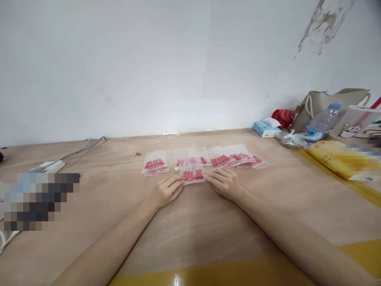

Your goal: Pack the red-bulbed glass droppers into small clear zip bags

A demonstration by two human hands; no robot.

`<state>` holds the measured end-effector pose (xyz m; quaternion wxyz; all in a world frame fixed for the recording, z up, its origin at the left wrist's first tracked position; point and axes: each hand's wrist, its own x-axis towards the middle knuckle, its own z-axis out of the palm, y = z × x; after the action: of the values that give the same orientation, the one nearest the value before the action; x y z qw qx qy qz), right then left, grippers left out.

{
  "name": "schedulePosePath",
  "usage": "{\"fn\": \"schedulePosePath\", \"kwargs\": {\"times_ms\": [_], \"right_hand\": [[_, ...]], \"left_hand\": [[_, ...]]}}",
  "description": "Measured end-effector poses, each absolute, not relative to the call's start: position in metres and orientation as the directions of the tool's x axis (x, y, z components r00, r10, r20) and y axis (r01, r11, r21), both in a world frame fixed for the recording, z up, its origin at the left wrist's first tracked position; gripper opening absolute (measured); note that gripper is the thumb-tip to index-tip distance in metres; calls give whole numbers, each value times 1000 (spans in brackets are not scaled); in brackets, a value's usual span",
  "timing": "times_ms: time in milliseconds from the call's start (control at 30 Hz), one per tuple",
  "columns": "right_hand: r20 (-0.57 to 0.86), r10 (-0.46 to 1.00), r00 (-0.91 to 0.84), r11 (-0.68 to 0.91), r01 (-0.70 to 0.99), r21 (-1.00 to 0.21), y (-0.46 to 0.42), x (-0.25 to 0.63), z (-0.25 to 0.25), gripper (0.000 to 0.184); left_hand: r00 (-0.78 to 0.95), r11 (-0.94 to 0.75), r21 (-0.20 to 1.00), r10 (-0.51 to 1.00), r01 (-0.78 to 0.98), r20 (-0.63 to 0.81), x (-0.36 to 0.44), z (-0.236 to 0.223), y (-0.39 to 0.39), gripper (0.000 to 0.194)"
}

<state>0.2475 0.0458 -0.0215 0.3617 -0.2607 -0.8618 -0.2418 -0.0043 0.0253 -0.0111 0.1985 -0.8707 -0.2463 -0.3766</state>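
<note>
A small clear plastic bag (193,174) with red pieces inside lies on the brown table (190,230) between my hands. My left hand (166,191) pinches its left edge with curled fingers. My right hand (225,183) holds its right edge the same way. Behind it runs a row of similar clear bags with red pieces: one at the left (155,163), overlapping ones in the middle (192,159), and several fanned out at the right (238,158).
A white power strip (50,166) with a grey cable lies far left. At the right stand a blue tissue pack (266,128), a red bag (283,116), a water bottle (321,121), a beige tote (324,102) and a yellow packet (336,159). A white wall rises behind.
</note>
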Motion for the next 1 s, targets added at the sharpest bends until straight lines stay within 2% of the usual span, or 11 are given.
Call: {"fn": "schedulePosePath", "kwargs": {"times_ms": [133,433,767,1000], "right_hand": [[752,261,-605,768,602,218,44,242,-21,20],[757,266,-597,804,571,168,37,216,-17,15],[748,237,-620,803,558,209,33,216,-19,17],[765,261,-588,798,578,172,34,220,-17,19]], "left_hand": [[597,-803,-168,267,572,757,3,-12,28,12],[661,-815,-265,181,515,729,14,-14,32,14],[722,-779,-423,55,463,689,9,-12,32,9],[719,-763,-436,55,478,693,2,-5,33,10]]}}
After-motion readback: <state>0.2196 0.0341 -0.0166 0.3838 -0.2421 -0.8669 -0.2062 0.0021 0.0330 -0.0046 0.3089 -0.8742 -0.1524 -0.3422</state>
